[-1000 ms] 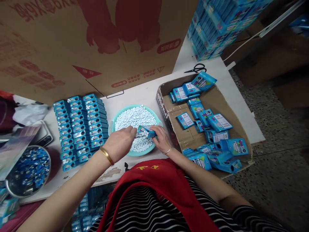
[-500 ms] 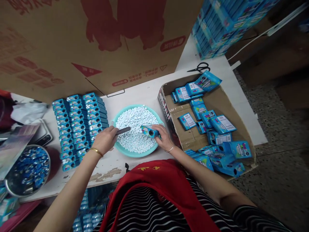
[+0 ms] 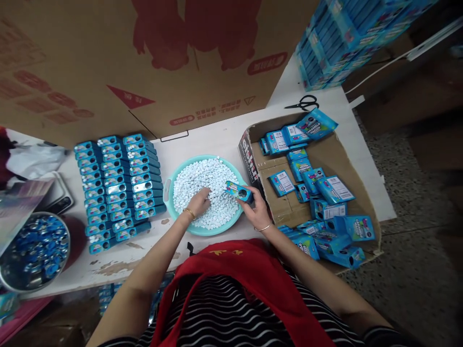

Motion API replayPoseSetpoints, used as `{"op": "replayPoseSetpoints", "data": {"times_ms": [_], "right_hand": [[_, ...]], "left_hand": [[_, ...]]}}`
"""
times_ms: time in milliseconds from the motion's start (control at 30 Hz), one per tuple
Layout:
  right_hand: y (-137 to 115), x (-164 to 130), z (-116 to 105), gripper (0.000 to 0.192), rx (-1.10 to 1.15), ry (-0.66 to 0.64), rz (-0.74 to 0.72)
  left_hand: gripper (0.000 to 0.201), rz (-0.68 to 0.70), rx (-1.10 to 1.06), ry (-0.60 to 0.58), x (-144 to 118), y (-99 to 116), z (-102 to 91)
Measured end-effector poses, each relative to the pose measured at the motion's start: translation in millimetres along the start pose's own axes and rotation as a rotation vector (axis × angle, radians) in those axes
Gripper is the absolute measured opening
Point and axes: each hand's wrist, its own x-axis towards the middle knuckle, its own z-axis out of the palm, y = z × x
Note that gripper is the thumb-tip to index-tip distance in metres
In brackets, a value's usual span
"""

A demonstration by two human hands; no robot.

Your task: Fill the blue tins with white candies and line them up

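Observation:
My left hand (image 3: 199,203) is down in the small white candies (image 3: 217,212) that fill a turquoise basin (image 3: 168,190). Its fingers are curled, with the tips sunk among the candies; what they hold is hidden. Over the basin's right side, my right hand (image 3: 257,212) grips a small blue candy box (image 3: 238,191) between thumb and fingers. The box lies tilted, with a dark round hole in the end near my hand. Rows of similar blue boxes (image 3: 117,190) with round holes stand left of the basin, and a few show white candies at the top.
A shallow cardboard tray (image 3: 285,208) of loose blue boxes stands at right, with black scissors (image 3: 306,102) behind it. A large carton (image 3: 217,86) walls off the back. Stacked blue packs (image 3: 336,48) rise at back right. A metal pot (image 3: 68,241) of blue wrapped pieces sits left.
My left hand has moved right and down into the candies, and the dark flat tool it held no longer shows. My right hand has shifted slightly right with the box.

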Motion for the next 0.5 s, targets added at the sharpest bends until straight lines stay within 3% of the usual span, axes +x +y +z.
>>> {"op": "replayPoseSetpoints", "data": {"times_ms": [100, 233, 367, 500], "right_hand": [[-1, -1, -2, 0.036, -0.016, 0.014, 0.030], [-3, 1, -2, 0.035, -0.075, 0.030, -0.001], [-6, 4, 4, 0.037, -0.160, -0.016, -0.116], [-8, 6, 12, 0.043, -0.223, -0.091, -0.216]], "left_hand": [[0.030, 0.042, -0.067, 0.025, -19, -6, -20.1], [0.026, 0.150, -0.170, 0.079, -51, 0, -63.5], [0.025, 0.212, -0.105, 0.099, -71, 22, -105.0], [0.021, 0.263, 0.067, 0.014, -75, 53, -131.5]]}}
